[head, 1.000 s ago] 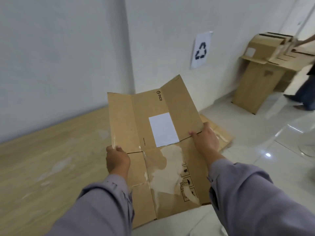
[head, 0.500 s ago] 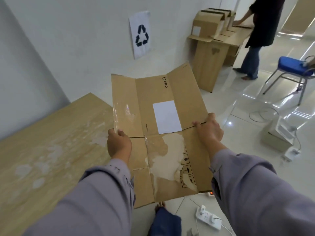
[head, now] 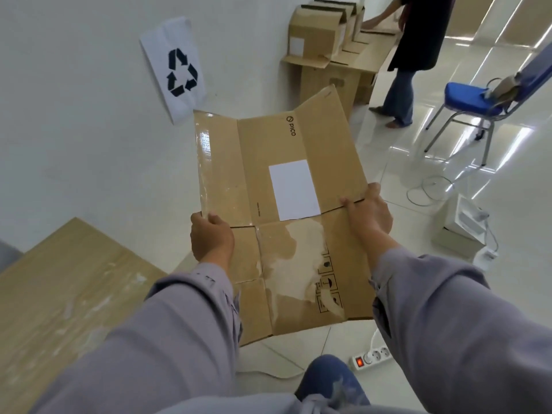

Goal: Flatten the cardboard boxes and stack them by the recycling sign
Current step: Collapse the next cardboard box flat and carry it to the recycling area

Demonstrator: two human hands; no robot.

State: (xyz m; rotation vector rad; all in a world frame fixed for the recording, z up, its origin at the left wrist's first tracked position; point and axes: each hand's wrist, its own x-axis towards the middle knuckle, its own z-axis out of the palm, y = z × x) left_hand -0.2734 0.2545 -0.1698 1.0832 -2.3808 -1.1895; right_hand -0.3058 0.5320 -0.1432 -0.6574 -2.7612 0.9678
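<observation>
The flattened cardboard box is gripped at its edges by the left hand and right hand; judging by this, stacking below the recycling sign remains, with more unflattened boxes beyond.

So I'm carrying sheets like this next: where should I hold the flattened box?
Grip the flattened box by its two long side edges at the middle fold line, left hand from the left, right hand from the right. It is wide and creased there, so a centred hold probably stops sagging.

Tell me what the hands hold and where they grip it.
Both hold one flattened brown cardboard box: the left hand grips its left edge, the right hand its right edge, each near mid-length.
</observation>
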